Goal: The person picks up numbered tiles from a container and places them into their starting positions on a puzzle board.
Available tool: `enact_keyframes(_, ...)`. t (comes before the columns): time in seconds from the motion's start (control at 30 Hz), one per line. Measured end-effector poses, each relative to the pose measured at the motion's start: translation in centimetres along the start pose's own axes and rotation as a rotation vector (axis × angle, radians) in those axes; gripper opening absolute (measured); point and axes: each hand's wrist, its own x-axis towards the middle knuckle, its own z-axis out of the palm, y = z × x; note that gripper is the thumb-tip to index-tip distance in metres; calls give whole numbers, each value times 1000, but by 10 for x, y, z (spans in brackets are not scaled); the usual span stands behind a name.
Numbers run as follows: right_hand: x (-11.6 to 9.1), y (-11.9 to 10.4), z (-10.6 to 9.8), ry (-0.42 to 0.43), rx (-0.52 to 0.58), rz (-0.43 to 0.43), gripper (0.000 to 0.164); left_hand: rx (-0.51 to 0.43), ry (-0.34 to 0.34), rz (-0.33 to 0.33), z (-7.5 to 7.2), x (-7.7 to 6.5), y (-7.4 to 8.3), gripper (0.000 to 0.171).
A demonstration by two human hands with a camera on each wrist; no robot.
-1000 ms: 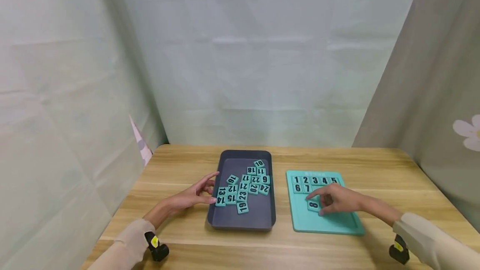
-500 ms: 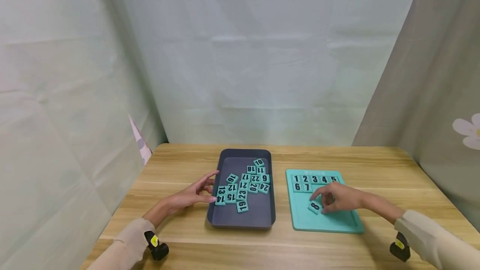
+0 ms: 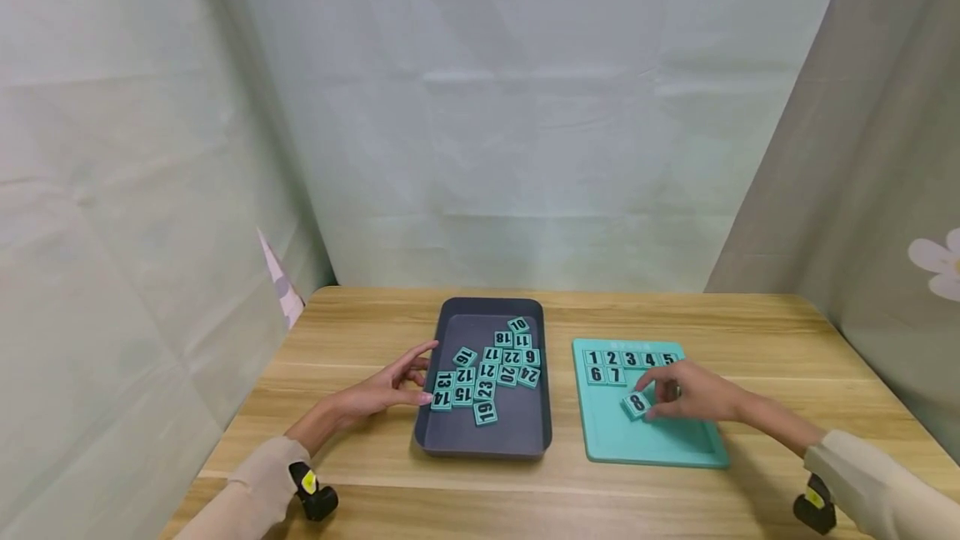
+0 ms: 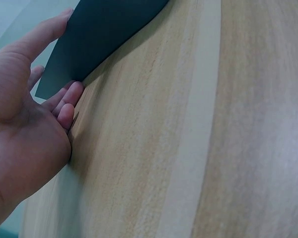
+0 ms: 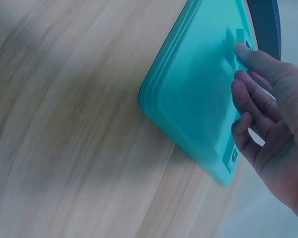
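My right hand [image 3: 693, 391] pinches a number tile marked 8 [image 3: 637, 404] between thumb and fingers over the turquoise board [image 3: 611, 437]. The tile stands a little tilted; in the right wrist view the fingers hide most of it. Along the board's top lie tiles 1 to 5, the 5 [image 3: 667, 359] partly behind the hand. Below them sit the 6 [image 3: 596, 375] and the 7 [image 3: 616, 375]. My left hand [image 3: 380, 387] rests with spread, relaxed fingers against the left side of the dark grey tray [image 3: 517, 438], its thumb at the rim.
Several loose number tiles lie in the tray at mixed angles, among them the 19 [image 3: 485, 412] and the 10 [image 3: 518, 325]. Tray and board stand apart on the wooden table [image 3: 390, 319]. Pale cloth [image 3: 495, 148] hangs behind and at the sides.
The right hand has turned the 8 tile from sideways to nearly upright and shifted it slightly right and up the board. The left hand and tray have stayed put.
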Motion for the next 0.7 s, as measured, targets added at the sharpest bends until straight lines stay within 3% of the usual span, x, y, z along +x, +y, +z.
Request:
enact_keyframes(0.37,-4,8,-3,150,-145,120,32,11,6,3,0,0,0,85)
enact_keyframes(0.7,1,7,5,251,-224,150,33,11,4,0,1,-1,0,85)
